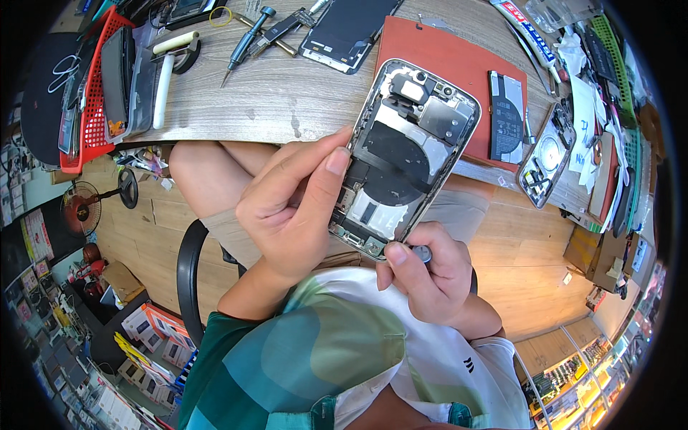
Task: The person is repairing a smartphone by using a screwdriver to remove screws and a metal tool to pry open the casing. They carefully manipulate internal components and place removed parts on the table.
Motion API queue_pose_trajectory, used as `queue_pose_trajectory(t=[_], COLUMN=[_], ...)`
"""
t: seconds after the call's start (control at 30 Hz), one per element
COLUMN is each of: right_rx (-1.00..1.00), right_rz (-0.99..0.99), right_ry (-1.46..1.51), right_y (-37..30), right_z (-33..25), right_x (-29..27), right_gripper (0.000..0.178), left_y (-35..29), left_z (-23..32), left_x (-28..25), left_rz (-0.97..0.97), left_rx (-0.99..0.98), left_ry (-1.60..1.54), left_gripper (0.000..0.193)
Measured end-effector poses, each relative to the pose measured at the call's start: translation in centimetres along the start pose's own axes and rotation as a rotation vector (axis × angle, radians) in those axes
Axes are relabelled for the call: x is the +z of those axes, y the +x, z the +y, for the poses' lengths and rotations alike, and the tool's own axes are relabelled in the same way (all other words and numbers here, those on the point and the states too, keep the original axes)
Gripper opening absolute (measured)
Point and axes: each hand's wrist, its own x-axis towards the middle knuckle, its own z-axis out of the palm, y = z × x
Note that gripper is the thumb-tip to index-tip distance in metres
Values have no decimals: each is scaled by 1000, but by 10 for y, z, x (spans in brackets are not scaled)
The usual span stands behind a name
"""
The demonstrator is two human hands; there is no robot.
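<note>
An opened smartphone (401, 158) is held up over my lap, tilted, with its inner parts facing me. A black round coil area, silver shields and camera modules show inside it. My left hand (294, 201) pinches the phone's left edge between thumb and fingers. At the lower right corner, the thumb of my right hand (430, 276) presses near the bottom edge. Out of that same hand sticks a small tool with a round grey end (422, 254); its shaft is hidden, so its kind is unclear.
On the wooden table lie a red mat (451, 61), a phone battery (506, 115), another phone housing (547, 154), a detached screen (344, 32) and a screwdriver (247, 44). A red basket (97, 93) stands left. Tools and papers crowd the right edge.
</note>
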Motion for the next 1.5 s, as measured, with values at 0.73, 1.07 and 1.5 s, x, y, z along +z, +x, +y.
queue_pose_trajectory(t=[0.73, 1.07, 1.5], right_rx=[-147, -80, 53], right_rz=[94, 59, 8], right_ry=[-173, -121, 9], right_y=[-1, 1, 4], right_z=[-12, -5, -13], right_x=[7, -2, -6], right_gripper=[19, 15, 8], left_y=[-5, -4, -6], left_z=[-6, -4, -6], left_x=[7, 14, 10], left_rz=[3, 33, 16], left_rx=[-189, -379, -253], left_ry=[-158, -381, -274], left_gripper=[25, 29, 29])
